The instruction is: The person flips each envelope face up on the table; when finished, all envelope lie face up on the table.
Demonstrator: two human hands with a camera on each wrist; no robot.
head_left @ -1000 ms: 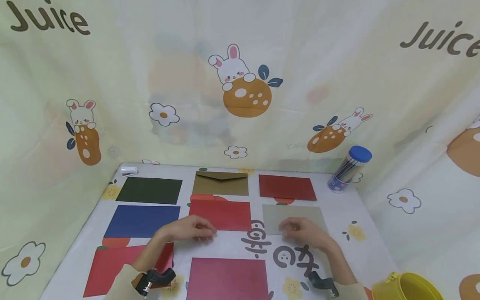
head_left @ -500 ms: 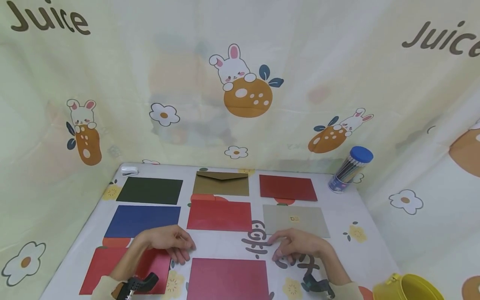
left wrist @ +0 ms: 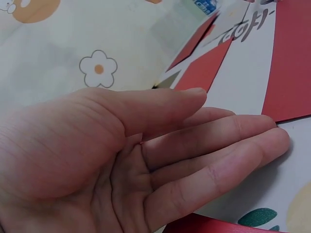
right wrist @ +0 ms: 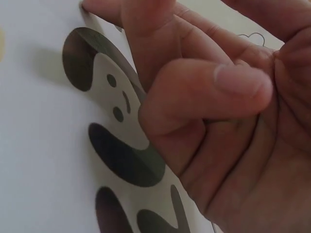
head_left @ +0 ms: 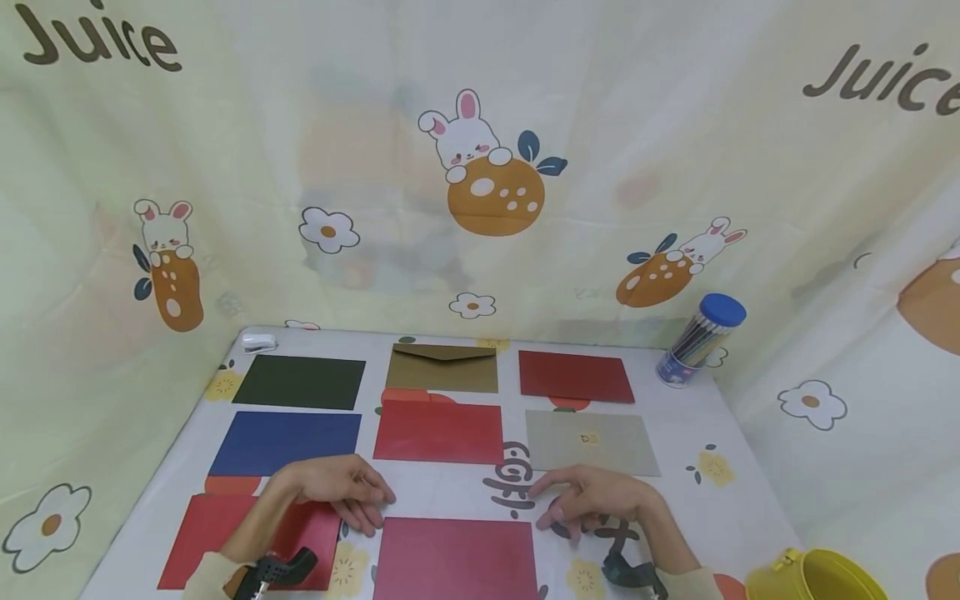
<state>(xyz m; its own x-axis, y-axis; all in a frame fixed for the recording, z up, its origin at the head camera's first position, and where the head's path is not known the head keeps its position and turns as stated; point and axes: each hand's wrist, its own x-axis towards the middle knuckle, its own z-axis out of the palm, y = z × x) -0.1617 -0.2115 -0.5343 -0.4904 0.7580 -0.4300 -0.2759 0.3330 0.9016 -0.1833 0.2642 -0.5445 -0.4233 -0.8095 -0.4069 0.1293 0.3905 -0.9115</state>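
Both hands hold nothing — left hand flat, right hand loosely curled — flanking the magenta envelope at the bench's near edge, where a careless fingertip nudge could skew it.

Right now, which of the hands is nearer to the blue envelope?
Left. The left hand lies just in front of the blue envelope, at its near right corner. The right hand is far off to the right.

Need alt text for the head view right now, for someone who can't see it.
Both hands, left hand and right hand, hover empty at the far corners of a magenta envelope on a patterned table, with seven more coloured envelopes laid out around.
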